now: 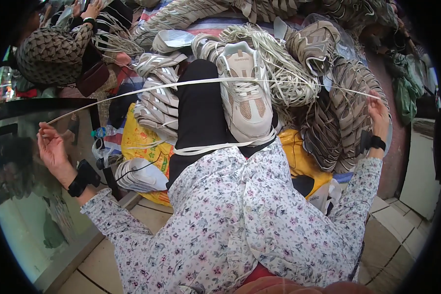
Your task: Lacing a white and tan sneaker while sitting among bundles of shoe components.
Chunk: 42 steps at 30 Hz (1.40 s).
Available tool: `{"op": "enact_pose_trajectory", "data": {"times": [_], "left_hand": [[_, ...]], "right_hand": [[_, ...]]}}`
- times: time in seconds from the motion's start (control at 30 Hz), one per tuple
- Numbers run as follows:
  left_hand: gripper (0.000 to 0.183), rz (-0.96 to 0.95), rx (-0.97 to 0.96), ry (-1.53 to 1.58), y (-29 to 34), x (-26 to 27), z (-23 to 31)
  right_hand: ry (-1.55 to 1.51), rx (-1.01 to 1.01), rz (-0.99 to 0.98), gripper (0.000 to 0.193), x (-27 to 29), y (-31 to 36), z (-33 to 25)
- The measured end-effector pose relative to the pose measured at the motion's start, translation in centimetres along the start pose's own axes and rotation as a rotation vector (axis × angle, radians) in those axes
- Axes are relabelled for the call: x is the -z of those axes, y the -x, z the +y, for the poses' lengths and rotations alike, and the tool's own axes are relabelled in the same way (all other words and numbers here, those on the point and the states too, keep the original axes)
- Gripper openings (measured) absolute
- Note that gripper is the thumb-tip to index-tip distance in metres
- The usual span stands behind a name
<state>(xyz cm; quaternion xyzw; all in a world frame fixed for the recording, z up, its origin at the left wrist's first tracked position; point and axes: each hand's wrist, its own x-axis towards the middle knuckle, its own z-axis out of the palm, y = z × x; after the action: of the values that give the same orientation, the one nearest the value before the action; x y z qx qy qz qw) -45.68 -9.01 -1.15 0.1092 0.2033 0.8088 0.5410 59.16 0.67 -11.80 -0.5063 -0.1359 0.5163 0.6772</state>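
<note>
Shoe uppers point(360, 105) stacked on the right. Lace bundle point(291, 73) just beyond the shoe. Beige shoe point(250, 120) on the person's lap, toe toward the body. Left hand point(54, 149) and right hand point(379, 115) spread wide, fingertips pinching opposite ends of one pale lace point(147, 89), stretched across the shoe's lacing.
</note>
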Motion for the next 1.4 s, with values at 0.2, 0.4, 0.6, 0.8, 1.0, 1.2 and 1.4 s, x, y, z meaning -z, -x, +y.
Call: {"op": "enact_pose_trajectory", "data": {"times": [0.2, 0.4, 0.6, 0.8, 1.0, 1.2, 1.4], "left_hand": [[0.024, -0.079, -0.050, 0.030, 1.1, -2.1, 4.3], [0.034, -0.228, -0.053, -0.031, 1.8, -4.6, 6.4], [0.040, -0.259, -0.028, -0.099, 1.7, -6.0, 8.7], [0.055, -0.273, -0.109, -0.514, 0.0, -5.7, -2.6], [0.034, -0.142, 0.461, -0.497, 1.1, -5.6, -25.7], [0.026, -0.167, 0.662, -0.745, 3.5, -6.9, -36.8], [0.021, -0.287, 0.495, -1.170, 4.3, -7.5, -41.5]], "right_hand": [[-0.079, 0.072, -0.060, 0.027, 14.0, -3.3, -8.7], [0.210, 0.176, 0.072, 0.030, 21.1, -2.6, -11.6], [0.846, 0.243, 0.059, 0.047, 2.3, 2.9, 2.0], [0.643, 0.011, -0.626, 0.020, -18.7, 8.1, 18.7], [0.593, -0.052, -0.685, 0.015, -25.4, 10.3, 24.0], [0.591, -0.076, -0.713, 0.014, -25.9, 10.6, 23.9], [0.733, -0.068, -0.712, 0.013, -26.7, 10.9, 22.8]]}}
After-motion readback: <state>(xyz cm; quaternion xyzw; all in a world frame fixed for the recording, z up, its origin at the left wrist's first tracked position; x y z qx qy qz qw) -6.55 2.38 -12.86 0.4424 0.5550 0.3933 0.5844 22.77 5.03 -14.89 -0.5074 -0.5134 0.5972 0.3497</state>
